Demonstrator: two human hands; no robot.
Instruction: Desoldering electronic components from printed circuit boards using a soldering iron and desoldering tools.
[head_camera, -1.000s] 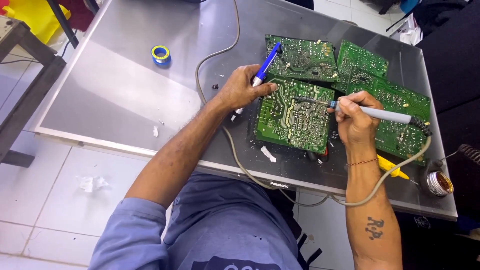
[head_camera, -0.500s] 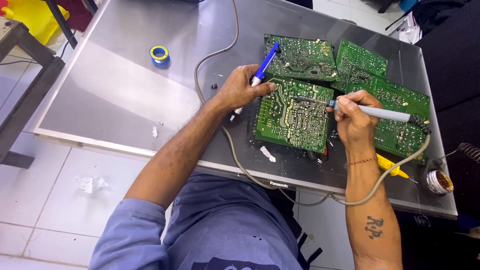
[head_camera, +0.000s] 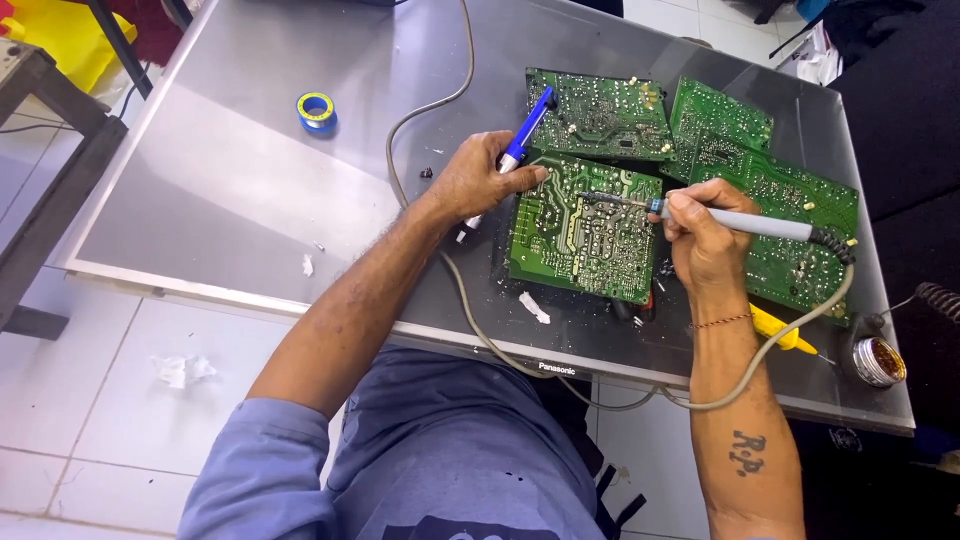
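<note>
Head | blue tape roll (head_camera: 316, 110) far left on panel (head_camera: 230, 190) | open tin (head_camera: 879, 361) at right edge, golden mass inside | left hand (head_camera: 482, 178) clasping blue pump (head_camera: 521, 140), fingertips on board (head_camera: 584, 228) | right hand (head_camera: 703, 235) pinching iron (head_camera: 745, 222), tip over board

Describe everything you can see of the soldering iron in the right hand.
The soldering iron is a slim pen-shaped tool with a pale grey handle, a blue collar and a thin dark metal tip. It lies nearly level, tip pointing left onto the green circuit board. The right hand pinches it near the collar. A black strain relief at its rear leads into a grey cord looping down off the table edge.
</note>
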